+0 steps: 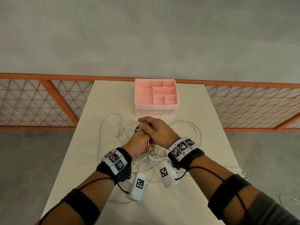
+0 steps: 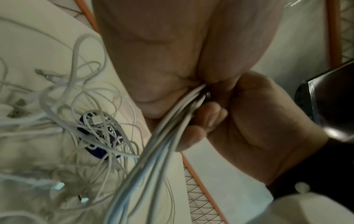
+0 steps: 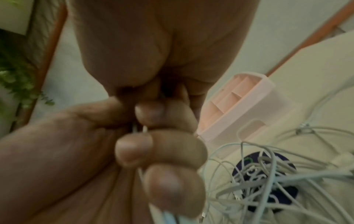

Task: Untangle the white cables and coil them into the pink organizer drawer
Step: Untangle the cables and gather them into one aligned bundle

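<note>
Both hands are at table centre, clenched on one cable bundle (image 2: 153,148). Left hand (image 1: 140,144) grips it lower, at 6 o'clock; right hand (image 1: 154,129) grips the upper end, at 12. Bundle's long axis runs 6–12, pointing at the organizer (image 1: 138,95). The remaining cables (image 1: 186,127) sprawl loose around and under the hands. Organizer sits at 12, drawer apparently closed; right hand is nearer.

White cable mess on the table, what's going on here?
A person is sorting a tangle of thin white cables on a cream table. Both the left hand and the right hand grip one bundle of strands just above the pile. The pink plastic organizer drawer beyond the hands holds no cable yet.
</note>
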A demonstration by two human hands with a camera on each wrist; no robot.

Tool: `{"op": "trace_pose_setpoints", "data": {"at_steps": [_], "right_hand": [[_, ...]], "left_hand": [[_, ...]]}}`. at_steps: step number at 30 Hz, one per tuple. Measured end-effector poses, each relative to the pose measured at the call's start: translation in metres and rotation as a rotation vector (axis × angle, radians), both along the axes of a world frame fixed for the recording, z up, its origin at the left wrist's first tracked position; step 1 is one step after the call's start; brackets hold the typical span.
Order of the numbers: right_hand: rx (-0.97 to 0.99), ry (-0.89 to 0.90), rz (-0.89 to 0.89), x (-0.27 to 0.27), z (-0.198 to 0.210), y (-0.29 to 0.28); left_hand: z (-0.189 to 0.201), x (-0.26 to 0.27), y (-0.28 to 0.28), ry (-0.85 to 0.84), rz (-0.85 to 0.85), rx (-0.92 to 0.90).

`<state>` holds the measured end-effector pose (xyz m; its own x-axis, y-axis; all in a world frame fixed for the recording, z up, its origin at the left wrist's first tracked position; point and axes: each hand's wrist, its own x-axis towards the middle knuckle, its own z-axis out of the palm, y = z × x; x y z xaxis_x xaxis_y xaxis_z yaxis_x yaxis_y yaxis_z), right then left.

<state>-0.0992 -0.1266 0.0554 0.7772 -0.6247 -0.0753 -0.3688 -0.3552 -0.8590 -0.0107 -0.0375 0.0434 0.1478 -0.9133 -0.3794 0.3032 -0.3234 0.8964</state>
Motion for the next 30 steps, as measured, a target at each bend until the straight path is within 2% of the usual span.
{"op": "trace_pose_setpoints", "data": {"at_steps": [4, 7, 10, 13, 15, 17, 19, 23, 30], "right_hand": [[-0.009, -0.022, 0.050, 0.002, 0.003, -0.002], [0.062, -0.047, 0.014, 0.005, 0.002, -0.001], [0.173, -0.156, -0.026, 0.003, -0.001, 0.008], [0.311, -0.149, -0.062, -0.008, -0.012, 0.022], [0.356, -0.045, 0.040, -0.018, -0.030, 0.032], [0.194, 0.163, 0.161, -0.031, -0.050, 0.042], [0.026, 0.303, 0.196, -0.049, -0.072, 0.043], [-0.090, 0.513, 0.217, -0.088, -0.096, 0.030], [-0.029, 0.771, 0.195, -0.124, -0.122, 0.014]], "left_hand": [[-0.003, 0.006, 0.004, -0.131, -0.034, -0.048], [-0.001, 0.002, 0.003, -0.144, 0.006, -0.045], [-0.001, 0.000, 0.003, -0.090, 0.069, -0.037], [-0.006, 0.006, 0.003, 0.099, 0.212, -0.075], [-0.013, 0.015, 0.005, 0.259, 0.324, -0.110], [-0.022, 0.027, 0.010, 0.381, 0.415, -0.104], [-0.034, 0.041, 0.016, 0.443, 0.505, -0.060], [-0.046, 0.067, 0.032, 0.465, 0.621, -0.022], [-0.061, 0.062, 0.049, 0.422, 0.571, 0.054]]}}
